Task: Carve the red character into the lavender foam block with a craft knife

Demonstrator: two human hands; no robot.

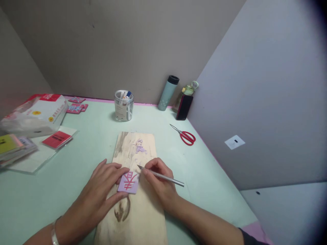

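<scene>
The board (134, 190) is pale, matt wood with dark grain; the block (128, 182) lying on it looks like smooth lilac rubber. Just right of the block, the knife (160, 176) is dull grey metal, and beyond the board a jar (124, 105) is clear, glossy plastic.

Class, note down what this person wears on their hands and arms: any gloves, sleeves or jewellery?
No gloves: the left hand and right hand are bare, with no rings showing. A silver-coloured bangle circles the left wrist. Both forearms are uncovered; a dark sleeve edge shows only high on the right arm.
</scene>
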